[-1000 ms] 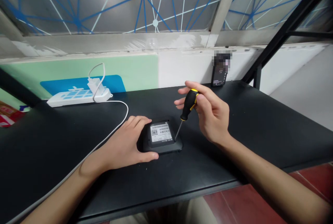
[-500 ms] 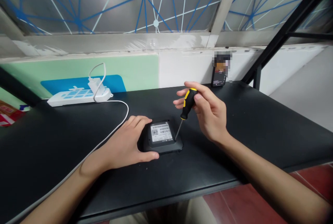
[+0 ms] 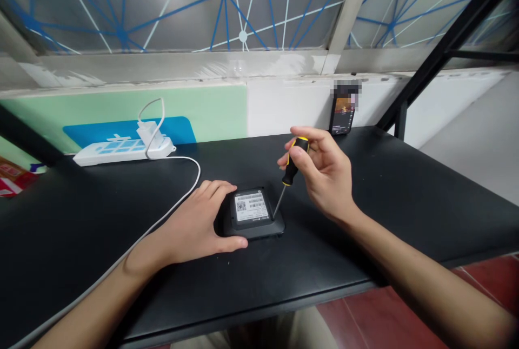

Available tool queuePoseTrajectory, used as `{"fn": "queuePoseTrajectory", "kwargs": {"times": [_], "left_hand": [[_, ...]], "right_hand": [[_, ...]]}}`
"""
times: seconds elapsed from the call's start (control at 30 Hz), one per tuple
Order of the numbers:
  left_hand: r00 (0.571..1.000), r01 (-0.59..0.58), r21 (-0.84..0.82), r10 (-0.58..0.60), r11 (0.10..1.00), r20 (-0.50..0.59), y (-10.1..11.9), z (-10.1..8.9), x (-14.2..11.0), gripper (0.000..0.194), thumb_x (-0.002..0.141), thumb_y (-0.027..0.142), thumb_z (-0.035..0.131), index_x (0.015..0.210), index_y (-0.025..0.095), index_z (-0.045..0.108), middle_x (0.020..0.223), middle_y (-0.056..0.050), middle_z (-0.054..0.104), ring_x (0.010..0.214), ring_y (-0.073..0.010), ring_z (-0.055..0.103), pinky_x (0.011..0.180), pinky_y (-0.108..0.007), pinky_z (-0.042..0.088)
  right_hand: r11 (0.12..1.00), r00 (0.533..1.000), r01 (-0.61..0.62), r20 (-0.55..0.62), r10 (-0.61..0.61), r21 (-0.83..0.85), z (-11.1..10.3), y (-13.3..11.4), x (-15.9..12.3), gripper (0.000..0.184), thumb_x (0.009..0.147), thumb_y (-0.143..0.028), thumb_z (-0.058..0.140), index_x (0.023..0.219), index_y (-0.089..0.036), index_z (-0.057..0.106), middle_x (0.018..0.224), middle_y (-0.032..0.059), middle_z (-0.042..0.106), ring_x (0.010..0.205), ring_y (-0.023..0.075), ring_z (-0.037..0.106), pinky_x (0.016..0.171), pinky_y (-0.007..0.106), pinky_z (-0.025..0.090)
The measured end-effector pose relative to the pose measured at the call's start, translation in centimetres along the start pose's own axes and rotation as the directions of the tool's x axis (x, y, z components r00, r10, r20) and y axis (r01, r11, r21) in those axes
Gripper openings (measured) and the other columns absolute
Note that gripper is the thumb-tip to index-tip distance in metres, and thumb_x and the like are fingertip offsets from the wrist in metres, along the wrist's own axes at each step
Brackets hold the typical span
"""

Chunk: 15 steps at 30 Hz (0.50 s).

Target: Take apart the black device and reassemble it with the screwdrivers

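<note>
A small black box-shaped device with a white label on top lies on the black table. My left hand wraps round its left side, thumb along the front edge, holding it still. My right hand pinches the black-and-yellow handle of a screwdriver. The screwdriver leans to the right, and its tip rests at the device's right front corner.
A white power strip with a plugged-in charger lies at the back left; its white cable curves across the table toward me. A phone leans against the wall behind my right hand. The table's front edge runs below my forearms.
My right-hand fingers have shifted round the screwdriver handle, which has turned slightly. The tip stays at the same corner. My left hand and the device have not moved.
</note>
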<state>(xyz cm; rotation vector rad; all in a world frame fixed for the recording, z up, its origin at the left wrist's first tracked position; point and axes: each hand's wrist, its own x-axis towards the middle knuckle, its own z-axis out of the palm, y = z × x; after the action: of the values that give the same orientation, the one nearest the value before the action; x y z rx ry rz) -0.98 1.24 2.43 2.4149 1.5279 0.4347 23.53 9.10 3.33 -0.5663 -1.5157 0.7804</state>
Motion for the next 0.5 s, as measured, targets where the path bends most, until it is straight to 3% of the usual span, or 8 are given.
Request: {"fn": "queuePoseTrajectory", "kwargs": {"times": [0.1,0.27,0.33,0.43,0.5], "left_hand": [[1.0,-0.001,0.0,0.001,1.0,-0.002,-0.08,0.04,-0.04,0.082,0.074,0.064,0.078,0.137,0.019,0.052,0.139,-0.014,0.058,0.124,-0.0381,0.056,0.106,-0.055,0.048],[1.0,-0.015,0.012,0.015,1.0,-0.003,-0.21,0.16,0.0,0.082,0.075,0.066,0.077,0.137,0.02,0.05,0.14,-0.015,0.057,0.124,-0.0379,0.055,0.106,-0.055,0.047],[1.0,-0.017,0.004,0.017,1.0,-0.006,-0.17,0.16,0.01,0.08,0.075,0.064,0.077,0.137,0.021,0.05,0.139,-0.015,0.058,0.124,-0.0377,0.056,0.106,-0.055,0.047],[1.0,-0.018,-0.007,0.018,1.0,-0.015,-0.03,0.1,0.04,0.079,0.074,0.063,0.078,0.136,0.022,0.051,0.139,-0.014,0.058,0.124,-0.0384,0.057,0.106,-0.056,0.047],[1.0,-0.015,-0.003,0.015,1.0,-0.011,0.07,0.05,0.08,0.08,0.074,0.063,0.079,0.136,0.021,0.051,0.14,-0.015,0.058,0.124,-0.0388,0.056,0.107,-0.056,0.047]], "right_hand": [[0.998,0.999,-0.016,-0.035,0.014,-0.061,0.02,0.09,-0.11,0.024,0.091,-0.039,0.073,0.11,-0.026,0.069,0.08,-0.003,0.067,0.066,0.0105,0.069,0.062,0.024,0.06],[0.993,0.998,-0.052,0.039,0.048,0.104,0.14,-0.03,-0.28,0.028,0.1,-0.039,0.058,0.125,-0.028,0.068,0.111,0.0032,0.072,0.092,0.0159,0.076,0.085,0.036,0.066],[0.997,0.998,-0.047,0.032,0.045,0.068,0.1,-0.01,-0.22,0.029,0.096,-0.036,0.066,0.123,-0.028,0.068,0.102,0.0015,0.072,0.086,0.0147,0.075,0.083,0.034,0.065],[0.998,0.999,-0.046,-0.017,0.045,-0.031,-0.02,0.15,-0.13,0.027,0.089,-0.036,0.075,0.113,-0.027,0.068,0.081,-0.0031,0.067,0.068,0.0109,0.069,0.067,0.027,0.062],[0.999,0.999,-0.047,-0.009,0.047,-0.025,-0.08,0.23,-0.16,0.026,0.09,-0.039,0.074,0.112,-0.027,0.068,0.081,-0.003,0.066,0.068,0.0106,0.068,0.065,0.025,0.061]]}}
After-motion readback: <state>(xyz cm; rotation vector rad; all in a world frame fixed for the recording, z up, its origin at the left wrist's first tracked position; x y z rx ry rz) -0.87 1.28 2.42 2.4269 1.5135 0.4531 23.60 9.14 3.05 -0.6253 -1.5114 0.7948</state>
